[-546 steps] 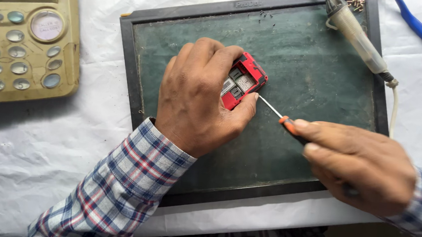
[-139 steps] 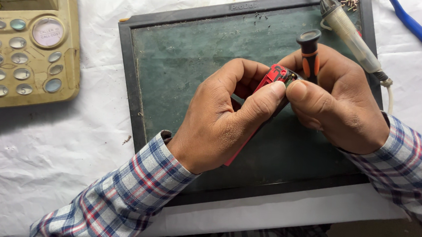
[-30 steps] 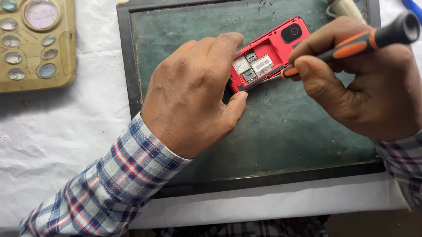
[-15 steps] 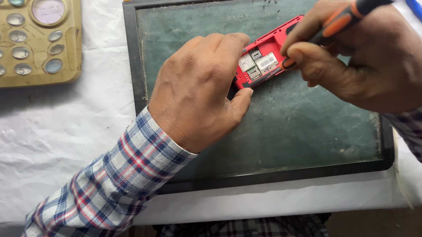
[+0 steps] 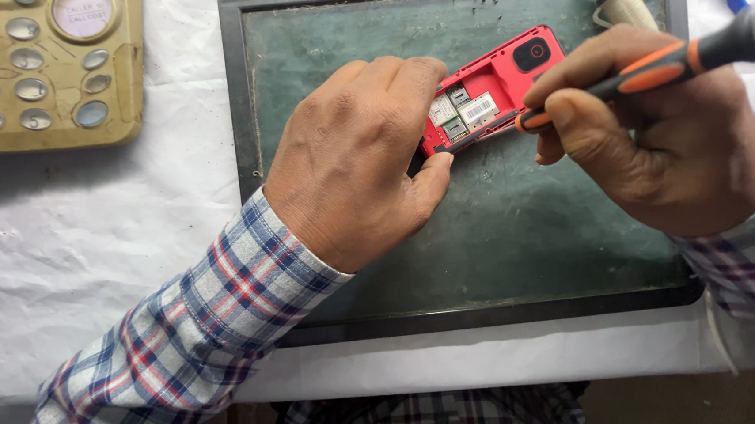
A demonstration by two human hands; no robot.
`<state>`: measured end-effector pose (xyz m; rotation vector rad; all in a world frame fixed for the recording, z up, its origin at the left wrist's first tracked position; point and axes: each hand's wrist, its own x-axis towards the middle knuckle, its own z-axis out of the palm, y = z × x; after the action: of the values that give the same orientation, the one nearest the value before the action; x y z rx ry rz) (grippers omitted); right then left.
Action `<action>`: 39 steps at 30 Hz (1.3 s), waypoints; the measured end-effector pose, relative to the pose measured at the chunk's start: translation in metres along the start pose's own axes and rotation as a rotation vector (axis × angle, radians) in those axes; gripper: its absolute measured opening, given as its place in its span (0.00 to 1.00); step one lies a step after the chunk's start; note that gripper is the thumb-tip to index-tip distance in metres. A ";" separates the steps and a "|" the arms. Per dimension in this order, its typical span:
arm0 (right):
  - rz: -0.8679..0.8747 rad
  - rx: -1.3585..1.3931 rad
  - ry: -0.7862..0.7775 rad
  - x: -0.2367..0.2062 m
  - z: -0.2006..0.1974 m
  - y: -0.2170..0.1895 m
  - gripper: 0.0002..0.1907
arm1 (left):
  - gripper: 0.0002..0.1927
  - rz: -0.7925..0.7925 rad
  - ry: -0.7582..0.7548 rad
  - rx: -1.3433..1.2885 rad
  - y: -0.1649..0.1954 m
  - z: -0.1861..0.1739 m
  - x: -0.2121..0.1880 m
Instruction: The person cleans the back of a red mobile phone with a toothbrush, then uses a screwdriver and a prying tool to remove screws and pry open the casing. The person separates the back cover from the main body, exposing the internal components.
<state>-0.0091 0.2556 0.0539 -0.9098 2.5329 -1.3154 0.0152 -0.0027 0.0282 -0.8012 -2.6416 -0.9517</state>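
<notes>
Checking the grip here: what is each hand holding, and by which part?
Left hand pins the red phone by its lower end; right hand grips the screwdriver by its handle.

Bright, even light fills the frame, with no harsh glare. Soft shadows fall below and left of the left hand [image 5: 354, 162] onto the dark mat [image 5: 526, 240]. The white cloth [image 5: 56, 243] at lower left looks nearly washed out. Focus is sharp at centre and slightly soft toward the corners.
</notes>
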 end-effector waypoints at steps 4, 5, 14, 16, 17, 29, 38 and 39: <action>-0.180 -0.088 -0.017 -0.007 0.006 -0.003 0.07 | 0.24 0.028 0.042 0.008 0.000 0.002 0.000; -0.173 -0.089 -0.015 -0.008 0.006 -0.004 0.07 | 0.24 0.028 0.042 0.008 0.000 0.002 0.000; 0.003 -0.084 -0.040 0.010 0.002 -0.009 0.05 | 0.26 0.024 0.019 0.057 -0.001 0.002 0.000; -0.183 -0.231 -0.060 0.011 0.003 -0.012 0.02 | 0.27 0.014 0.008 0.071 -0.002 0.001 0.000; -0.136 -0.218 -0.040 0.007 0.005 -0.015 0.02 | 0.27 0.016 0.011 0.073 -0.002 0.002 0.001; -0.473 -0.749 -0.017 -0.040 0.040 -0.026 0.18 | 0.25 0.028 0.026 0.077 -0.008 0.007 -0.002; -0.156 -0.241 0.093 -0.053 0.036 -0.025 0.14 | 0.25 0.017 0.034 0.055 -0.011 0.010 -0.001; -0.095 -0.173 0.139 -0.057 0.034 -0.026 0.14 | 0.25 0.009 0.038 0.060 -0.012 0.011 -0.001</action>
<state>0.0617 0.2535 0.0453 -1.0164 2.7779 -1.2398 0.0096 -0.0037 0.0133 -0.7726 -2.6185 -0.8729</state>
